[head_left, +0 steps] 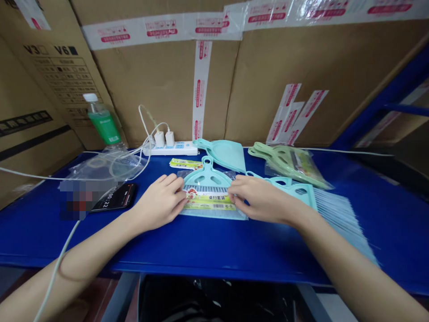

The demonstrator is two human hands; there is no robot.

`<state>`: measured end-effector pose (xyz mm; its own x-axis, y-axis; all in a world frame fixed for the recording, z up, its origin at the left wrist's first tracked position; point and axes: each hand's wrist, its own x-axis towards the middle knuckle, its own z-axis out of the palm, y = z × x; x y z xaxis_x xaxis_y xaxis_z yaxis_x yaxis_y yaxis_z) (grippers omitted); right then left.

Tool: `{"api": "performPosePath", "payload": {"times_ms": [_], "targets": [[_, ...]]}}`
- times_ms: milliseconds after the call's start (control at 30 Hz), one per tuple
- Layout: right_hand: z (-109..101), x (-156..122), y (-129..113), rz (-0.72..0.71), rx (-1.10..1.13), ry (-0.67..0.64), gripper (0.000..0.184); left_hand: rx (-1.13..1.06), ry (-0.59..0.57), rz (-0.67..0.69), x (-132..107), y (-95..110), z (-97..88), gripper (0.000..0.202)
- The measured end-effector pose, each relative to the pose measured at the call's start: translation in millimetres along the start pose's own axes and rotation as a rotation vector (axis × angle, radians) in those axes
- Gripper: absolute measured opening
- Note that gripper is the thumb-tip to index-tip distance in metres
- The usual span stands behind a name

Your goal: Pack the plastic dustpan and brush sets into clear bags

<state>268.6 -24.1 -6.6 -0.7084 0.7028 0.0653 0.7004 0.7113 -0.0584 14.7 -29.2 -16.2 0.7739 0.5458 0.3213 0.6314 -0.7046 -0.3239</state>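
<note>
A light-blue dustpan and brush set (208, 179) lies on the table in front of me, partly covered by clear plastic. A yellow-green label card (211, 200) lies across its bristles. My left hand (163, 199) is closed with curled fingers at the set's left edge, by the card's end. On the opposite side, my right hand (256, 197) pinches the right edge; its fingertips are partly hidden. Close by my right forearm lie another light-blue brush (338, 214) and its handle. Behind the set are a loose blue dustpan (226, 154) and a second label card (185, 164).
A green dustpan set (293, 163) in plastic lies at the back right. At the left are a phone (115, 197), crumpled clear bags (90, 167) and a bottle (104, 123). A power strip (182, 148) with white cables stands before the cardboard wall (161, 85).
</note>
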Motion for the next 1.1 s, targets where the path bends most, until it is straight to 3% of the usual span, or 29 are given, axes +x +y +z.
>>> {"api": "performPosePath", "payload": {"times_ms": [200, 433, 700, 1100], "targets": [[9, 9, -14, -0.133, -0.025, 0.141, 0.017, -0.115, -0.032, 0.136, 1, 12, 5.0, 0.031], [16, 11, -18, -0.084, 0.023, 0.084, 0.032, -0.108, -0.121, 0.135, 3, 13, 6.2, 0.032], [14, 10, -16, -0.081, 0.062, 0.030, 0.043, -0.107, -0.144, 0.091, 3, 13, 3.8, 0.034], [12, 9, -15, -0.102, 0.066, 0.029, 0.039, -0.080, -0.162, 0.116, 4, 14, 6.6, 0.036]]}}
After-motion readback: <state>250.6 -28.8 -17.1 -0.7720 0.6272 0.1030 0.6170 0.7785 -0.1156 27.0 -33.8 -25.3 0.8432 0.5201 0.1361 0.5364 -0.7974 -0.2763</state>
